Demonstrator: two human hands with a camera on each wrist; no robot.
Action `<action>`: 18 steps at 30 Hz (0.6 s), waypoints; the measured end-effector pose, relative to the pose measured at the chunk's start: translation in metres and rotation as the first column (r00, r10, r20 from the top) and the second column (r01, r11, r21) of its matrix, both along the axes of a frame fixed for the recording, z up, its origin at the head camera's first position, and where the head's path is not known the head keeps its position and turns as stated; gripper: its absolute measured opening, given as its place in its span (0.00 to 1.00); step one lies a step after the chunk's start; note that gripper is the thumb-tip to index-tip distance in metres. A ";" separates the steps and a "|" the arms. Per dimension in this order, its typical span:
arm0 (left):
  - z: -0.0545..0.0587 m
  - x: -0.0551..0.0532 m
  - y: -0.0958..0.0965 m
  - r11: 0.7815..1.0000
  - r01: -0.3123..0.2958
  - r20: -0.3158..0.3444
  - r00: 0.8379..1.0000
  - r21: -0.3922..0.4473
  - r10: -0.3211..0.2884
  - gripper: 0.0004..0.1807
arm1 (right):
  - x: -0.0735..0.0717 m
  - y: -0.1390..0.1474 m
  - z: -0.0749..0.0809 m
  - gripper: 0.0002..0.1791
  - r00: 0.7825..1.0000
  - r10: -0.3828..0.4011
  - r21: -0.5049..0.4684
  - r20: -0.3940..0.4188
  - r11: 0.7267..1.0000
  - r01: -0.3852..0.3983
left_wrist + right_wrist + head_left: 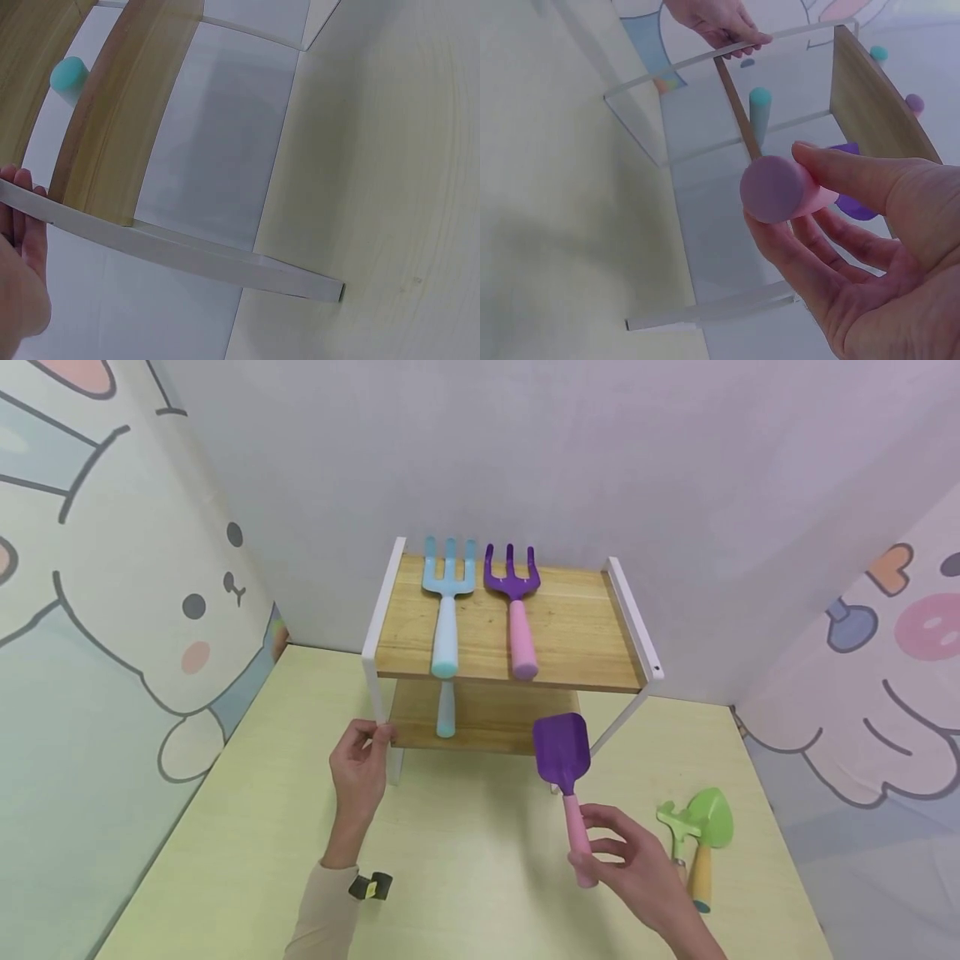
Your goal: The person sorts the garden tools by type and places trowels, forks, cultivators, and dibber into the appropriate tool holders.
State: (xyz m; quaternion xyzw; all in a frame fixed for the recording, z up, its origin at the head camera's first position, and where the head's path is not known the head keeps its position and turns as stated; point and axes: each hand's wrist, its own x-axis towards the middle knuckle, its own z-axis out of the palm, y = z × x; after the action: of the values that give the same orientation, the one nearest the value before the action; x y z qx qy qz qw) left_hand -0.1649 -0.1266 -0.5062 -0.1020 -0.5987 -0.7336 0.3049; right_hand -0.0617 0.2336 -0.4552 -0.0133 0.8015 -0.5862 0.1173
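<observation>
My right hand [633, 864] pinches the pink handle of a toy spade with a purple blade [562, 750], held in front of the rack's right side, blade up. In the right wrist view the handle's round end [771, 189] faces the camera. My left hand [360, 768] grips the white left post of a two-tier wooden rack [577, 627] at lower-shelf height. On the top shelf lie a light blue hand fork [447, 585] and a purple hand fork with a pink handle [522, 639]. A light blue handle [446, 710] shows on the lower shelf; its head is hidden.
Right of the rack, a green hand rake [678, 822] and a green trowel with a yellow handle [701, 868] lie on the table [465, 877], partly overlapping. A black strap-like item [371, 886] is by the left sleeve. Cartoon-printed cloth walls [525, 443] stand behind and on both sides.
</observation>
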 end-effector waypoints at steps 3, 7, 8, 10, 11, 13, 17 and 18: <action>0.001 0.001 0.000 1.000 -0.005 0.006 1.000 0.003 0.005 0.05 | -0.005 -0.004 0.003 0.30 1.000 0.004 -0.013 -0.011 1.000 -0.004; 0.001 0.001 0.001 1.000 -0.008 0.009 1.000 0.013 0.008 0.05 | -0.011 -0.010 0.006 0.29 0.999 0.020 -0.012 -0.039 1.000 -0.021; 0.000 0.001 0.001 1.000 -0.006 0.007 1.000 0.016 0.006 0.05 | -0.013 -0.011 0.006 0.29 0.999 0.025 -0.012 -0.045 1.000 -0.025; 0.000 0.001 0.001 1.000 -0.007 0.006 1.000 0.018 0.007 0.06 | -0.017 -0.013 0.007 0.29 0.998 0.026 -0.019 -0.053 0.999 -0.027; 0.000 0.001 0.001 1.000 -0.007 0.006 1.000 0.019 0.007 0.05 | -0.019 -0.015 0.007 0.29 0.998 0.024 -0.027 -0.054 0.999 -0.026; 0.000 0.001 0.000 1.000 -0.009 0.002 1.000 0.015 0.009 0.05 | -0.023 -0.018 0.007 0.30 0.998 0.022 -0.038 -0.057 0.999 -0.024; 0.001 0.001 0.000 1.000 -0.009 -0.003 1.000 0.001 0.009 0.04 | -0.030 -0.024 0.007 0.30 0.998 0.011 -0.052 -0.058 0.999 -0.014; 0.000 0.001 -0.001 1.000 -0.007 -0.005 1.000 -0.002 0.007 0.04 | -0.031 -0.025 0.008 0.30 0.998 0.007 -0.054 -0.058 0.999 -0.010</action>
State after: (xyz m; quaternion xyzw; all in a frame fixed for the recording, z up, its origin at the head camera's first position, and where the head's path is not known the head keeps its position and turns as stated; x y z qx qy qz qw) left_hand -0.1637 -0.1272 -0.5058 -0.1019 -0.5989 -0.7319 0.3086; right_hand -0.0928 0.2086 -0.4476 -0.0368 0.7884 -0.6065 0.0964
